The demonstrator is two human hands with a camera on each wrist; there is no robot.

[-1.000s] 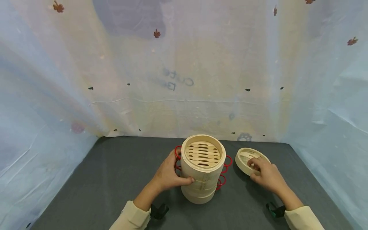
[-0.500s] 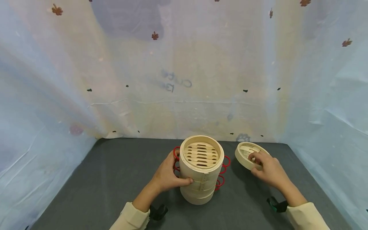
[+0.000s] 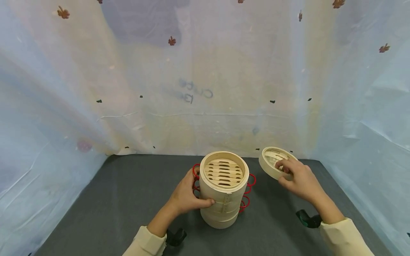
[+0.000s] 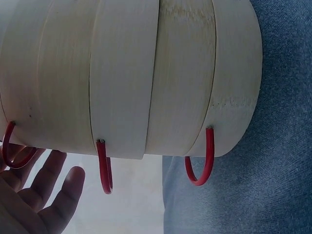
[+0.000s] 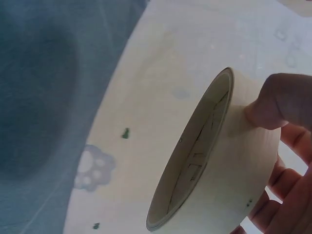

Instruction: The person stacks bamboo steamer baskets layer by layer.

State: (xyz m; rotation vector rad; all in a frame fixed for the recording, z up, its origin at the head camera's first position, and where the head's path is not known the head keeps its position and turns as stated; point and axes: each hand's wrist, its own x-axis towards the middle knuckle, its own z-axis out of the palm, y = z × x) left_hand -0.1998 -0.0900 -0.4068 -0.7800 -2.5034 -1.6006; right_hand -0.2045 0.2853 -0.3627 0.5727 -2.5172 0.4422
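A tall stack of pale bamboo steamers stands upright on the dark table, its slatted top tier uncovered. My left hand holds it from the left, thumb on the front wall and fingers reaching round the side. Red ring handles stick out from the tiers; in the left wrist view the fingers lie beside and partly behind the wall. To the right of the stack, my right hand pinches the rim of a round bamboo steamer lid. The lid hangs tilted above the table, its hollow underside showing in the right wrist view.
The dark grey cloth-covered table extends on both sides of the stack. A pale plastic sheet with small prints hangs behind and at both sides. Each wrist wears a black strap mount.
The lid has risen off the table in my right hand, moving up and slightly away and tilting. My left hand and the stack stay in place.
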